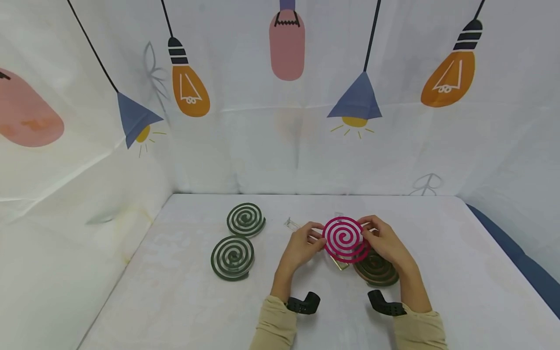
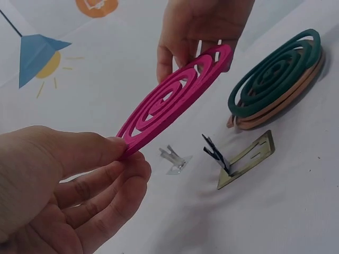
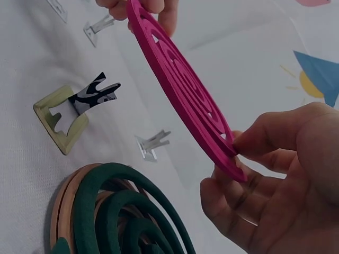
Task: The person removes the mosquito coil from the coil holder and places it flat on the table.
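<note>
A pink mosquito coil (image 1: 344, 238) is held up by both hands over the table. My left hand (image 1: 304, 245) pinches its left edge between thumb and fingers. The right hand (image 1: 387, 243) pinches the opposite edge, with the thumb on the upper face in the right wrist view. Below the coil, a gold-coloured metal coil stand (image 3: 77, 135) lies on the table with its forked prong sticking up. Close by the right hand sits a stack of coils (image 1: 378, 272), a dark green one (image 2: 273, 74) on top of brown ones.
Two dark green coils, one farther back (image 1: 246, 219) and one nearer (image 1: 233, 257), lie left of the hands. Small silvery coil stands (image 3: 153, 140) stand behind the gold one. A white printed cloth wall (image 1: 262, 146) borders the table's back.
</note>
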The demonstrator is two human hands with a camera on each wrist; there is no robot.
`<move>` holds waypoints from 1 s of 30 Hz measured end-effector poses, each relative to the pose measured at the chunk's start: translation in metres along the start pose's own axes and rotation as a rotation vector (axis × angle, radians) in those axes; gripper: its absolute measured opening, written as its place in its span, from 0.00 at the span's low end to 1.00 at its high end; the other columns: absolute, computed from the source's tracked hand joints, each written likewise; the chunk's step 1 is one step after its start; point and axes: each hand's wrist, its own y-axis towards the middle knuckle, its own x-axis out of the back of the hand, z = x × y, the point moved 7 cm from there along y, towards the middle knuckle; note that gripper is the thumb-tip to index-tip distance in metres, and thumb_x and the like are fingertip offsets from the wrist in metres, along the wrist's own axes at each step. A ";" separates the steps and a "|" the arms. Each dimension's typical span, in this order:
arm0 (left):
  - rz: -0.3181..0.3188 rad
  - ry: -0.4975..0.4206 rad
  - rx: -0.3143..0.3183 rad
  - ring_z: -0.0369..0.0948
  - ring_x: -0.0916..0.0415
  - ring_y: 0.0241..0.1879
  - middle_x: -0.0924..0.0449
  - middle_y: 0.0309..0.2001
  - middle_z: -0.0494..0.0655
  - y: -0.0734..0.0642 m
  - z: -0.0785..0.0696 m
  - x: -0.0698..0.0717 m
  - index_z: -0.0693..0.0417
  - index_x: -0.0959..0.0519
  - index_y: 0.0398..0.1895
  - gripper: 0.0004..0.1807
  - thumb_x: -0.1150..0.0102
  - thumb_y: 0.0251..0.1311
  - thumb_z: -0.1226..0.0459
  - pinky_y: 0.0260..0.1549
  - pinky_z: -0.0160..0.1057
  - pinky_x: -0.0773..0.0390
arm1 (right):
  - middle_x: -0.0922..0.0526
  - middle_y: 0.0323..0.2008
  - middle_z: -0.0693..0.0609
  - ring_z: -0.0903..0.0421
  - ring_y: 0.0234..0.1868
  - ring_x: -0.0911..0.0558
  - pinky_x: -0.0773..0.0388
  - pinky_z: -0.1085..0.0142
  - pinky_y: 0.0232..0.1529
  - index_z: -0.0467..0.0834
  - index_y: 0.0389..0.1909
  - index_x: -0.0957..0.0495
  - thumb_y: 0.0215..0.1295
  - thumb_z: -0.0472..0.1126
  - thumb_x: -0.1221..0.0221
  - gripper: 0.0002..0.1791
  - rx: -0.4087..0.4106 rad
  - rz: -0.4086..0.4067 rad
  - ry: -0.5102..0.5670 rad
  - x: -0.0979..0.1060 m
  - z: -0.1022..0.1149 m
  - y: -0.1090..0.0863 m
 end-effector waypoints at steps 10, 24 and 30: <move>0.001 -0.010 -0.006 0.36 0.18 0.34 0.16 0.40 0.51 -0.001 -0.003 -0.005 0.54 0.25 0.53 0.17 0.40 0.60 0.64 0.31 0.30 0.21 | 0.25 0.42 0.38 0.55 0.33 0.23 0.24 0.68 0.30 0.36 0.55 0.32 0.67 0.35 0.53 0.16 -0.012 -0.004 -0.023 0.003 -0.002 -0.001; 0.002 0.054 -0.058 0.35 0.17 0.34 0.15 0.39 0.52 0.000 -0.010 -0.013 0.56 0.24 0.53 0.17 0.40 0.60 0.64 0.29 0.27 0.23 | 0.24 0.43 0.38 0.55 0.35 0.22 0.25 0.69 0.31 0.35 0.55 0.32 0.67 0.34 0.53 0.16 -0.001 0.005 -0.062 0.012 -0.005 -0.005; 0.018 0.046 -0.062 0.34 0.17 0.33 0.15 0.40 0.52 0.001 -0.008 -0.018 0.57 0.24 0.53 0.18 0.41 0.60 0.64 0.28 0.26 0.23 | 0.24 0.41 0.38 0.57 0.33 0.23 0.26 0.69 0.29 0.34 0.55 0.31 0.68 0.34 0.52 0.17 0.013 0.006 -0.060 0.014 -0.003 -0.007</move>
